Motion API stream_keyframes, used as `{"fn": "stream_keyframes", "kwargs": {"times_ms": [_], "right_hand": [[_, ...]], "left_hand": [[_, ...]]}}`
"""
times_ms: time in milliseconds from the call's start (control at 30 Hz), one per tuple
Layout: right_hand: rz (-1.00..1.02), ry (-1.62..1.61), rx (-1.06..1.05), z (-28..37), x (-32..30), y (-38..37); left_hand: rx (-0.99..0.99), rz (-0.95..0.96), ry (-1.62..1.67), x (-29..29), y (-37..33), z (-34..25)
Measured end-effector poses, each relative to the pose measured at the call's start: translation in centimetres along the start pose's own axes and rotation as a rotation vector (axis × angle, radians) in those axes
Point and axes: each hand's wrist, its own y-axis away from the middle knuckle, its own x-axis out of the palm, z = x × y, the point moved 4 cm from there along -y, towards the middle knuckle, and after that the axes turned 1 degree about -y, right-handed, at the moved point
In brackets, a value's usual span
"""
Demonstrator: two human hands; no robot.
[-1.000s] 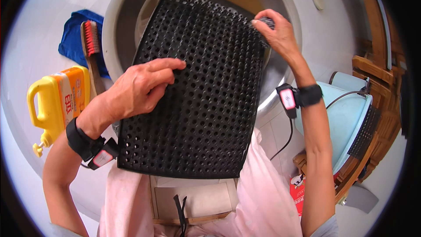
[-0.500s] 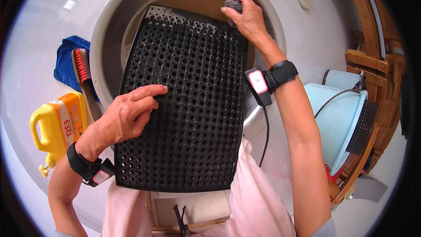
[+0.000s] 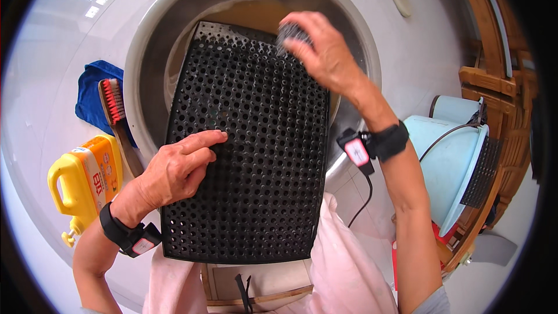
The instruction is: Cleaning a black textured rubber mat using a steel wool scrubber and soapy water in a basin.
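A black perforated rubber mat [image 3: 256,157] leans over a large grey basin [image 3: 145,70], its far end over murky water. My left hand [image 3: 174,168] lies flat on the mat's left side, fingers spread, steadying it. My right hand [image 3: 322,52] is at the mat's upper right corner, closed around a grey scouring pad [image 3: 289,34] pressed against the mat. Both wrists wear black bands with small devices.
A yellow detergent jug [image 3: 84,180] stands at the left beside a red-bristled scrub brush [image 3: 116,119] and a blue cloth [image 3: 93,90]. A light blue tub [image 3: 459,168] and wooden furniture [image 3: 494,81] are at the right. A pink garment [image 3: 343,267] covers my lap.
My right hand has moved with the scouring pad from the mat's right edge up and left across its top corner. The left hand has stayed on the mat.
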Motion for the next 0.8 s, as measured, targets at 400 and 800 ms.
{"fn": "stream_keyframes", "kwargs": {"times_ms": [400,800], "right_hand": [[0.111,-0.215,-0.036,3.4,5.7,1.7],[0.24,-0.361,-0.148,8.7,5.9,8.5]], "left_hand": [[-0.003,-0.039,0.007,0.1,0.1,0.1],[-0.012,-0.101,-0.032,0.2,0.5,0.1]]}}
